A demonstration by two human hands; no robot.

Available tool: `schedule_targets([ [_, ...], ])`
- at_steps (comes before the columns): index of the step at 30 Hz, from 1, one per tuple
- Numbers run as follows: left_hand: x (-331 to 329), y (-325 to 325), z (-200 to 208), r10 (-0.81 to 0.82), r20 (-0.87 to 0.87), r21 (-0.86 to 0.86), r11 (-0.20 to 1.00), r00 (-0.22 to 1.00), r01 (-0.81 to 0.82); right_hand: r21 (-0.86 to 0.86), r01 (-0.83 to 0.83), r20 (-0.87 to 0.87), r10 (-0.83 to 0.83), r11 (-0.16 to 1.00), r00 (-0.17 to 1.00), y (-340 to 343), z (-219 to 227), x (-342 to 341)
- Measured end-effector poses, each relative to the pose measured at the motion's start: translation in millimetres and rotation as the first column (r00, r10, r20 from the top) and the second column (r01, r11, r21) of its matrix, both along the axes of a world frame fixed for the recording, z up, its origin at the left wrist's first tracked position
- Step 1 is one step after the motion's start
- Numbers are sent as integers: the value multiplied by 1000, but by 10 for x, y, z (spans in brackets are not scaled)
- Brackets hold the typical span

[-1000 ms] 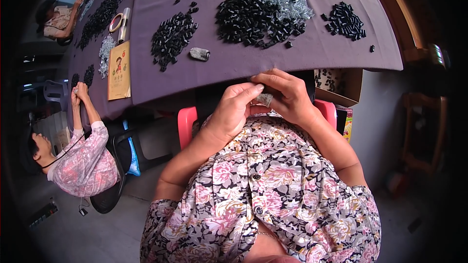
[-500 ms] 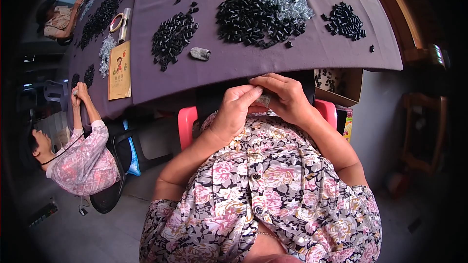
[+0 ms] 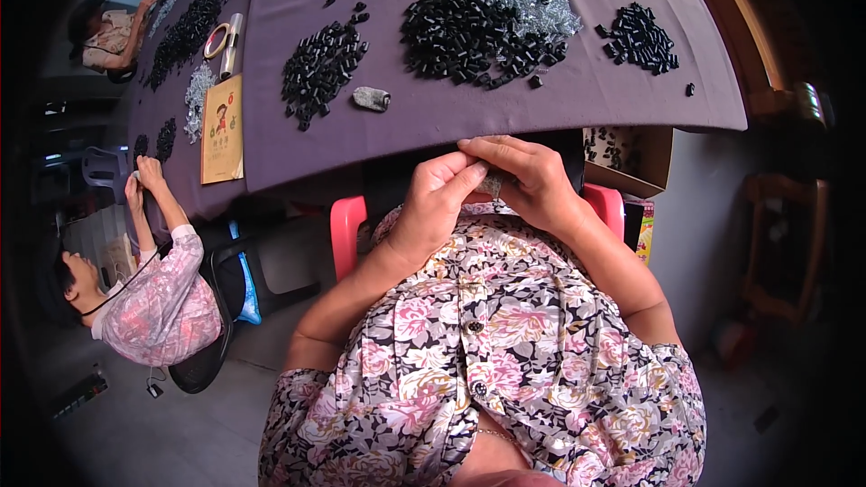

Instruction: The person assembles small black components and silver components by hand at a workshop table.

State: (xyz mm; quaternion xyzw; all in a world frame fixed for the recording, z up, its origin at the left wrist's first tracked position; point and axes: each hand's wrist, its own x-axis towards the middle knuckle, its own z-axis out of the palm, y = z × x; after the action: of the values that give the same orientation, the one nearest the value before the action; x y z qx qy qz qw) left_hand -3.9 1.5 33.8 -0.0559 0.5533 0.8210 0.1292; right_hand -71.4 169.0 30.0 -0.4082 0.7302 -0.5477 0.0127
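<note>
Left grip (image 3: 453, 176) and right grip (image 3: 521, 171) close together, fingers curled inward, tips meeting; anything pinched between them is hidden, so can't tell whether either is closed on something. Grey scrap (image 3: 493, 182) sits between the two, half covered by fingers; held or worn, can't tell. Floral shirt (image 3: 478, 307) directly behind the grips, toward the body. Red chair (image 3: 346, 234): one arm out to the left of the left grip, the other out to the right of the right grip.

Desk (image 3: 559, 113), purple cloth on it, near edge just past the fingertips; contact unclear. Brown box (image 3: 651, 179) right of the right grip, below desk level, small dark bits inside. Grey stub (image 3: 371, 99) on the desk, ahead and left of the left grip. Beyond that, left pile (image 3: 320, 72) of short black tubes. Straight ahead of both, big pile (image 3: 451, 36), also black tubes, clear pieces (image 3: 537, 4) heaped on its far right side. Right pile (image 3: 640, 41), black tubes, ahead and right of the right grip. Yellow booklet (image 3: 222, 131) well left of the left grip, tape roll (image 3: 216, 41) beyond it. Co-worker (image 3: 158, 316) in pink far left.
</note>
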Motion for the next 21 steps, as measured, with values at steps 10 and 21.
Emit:
schedule_targets([
  [10,-80,-59,-52,-38,123,2,999,992,38,10,50,-96,-49,999,994,-39,-93,10],
  [21,-37,-49,17,-64,180,158,987,982,35,47,44,29,-45,998,999,-47,-75,-6],
])
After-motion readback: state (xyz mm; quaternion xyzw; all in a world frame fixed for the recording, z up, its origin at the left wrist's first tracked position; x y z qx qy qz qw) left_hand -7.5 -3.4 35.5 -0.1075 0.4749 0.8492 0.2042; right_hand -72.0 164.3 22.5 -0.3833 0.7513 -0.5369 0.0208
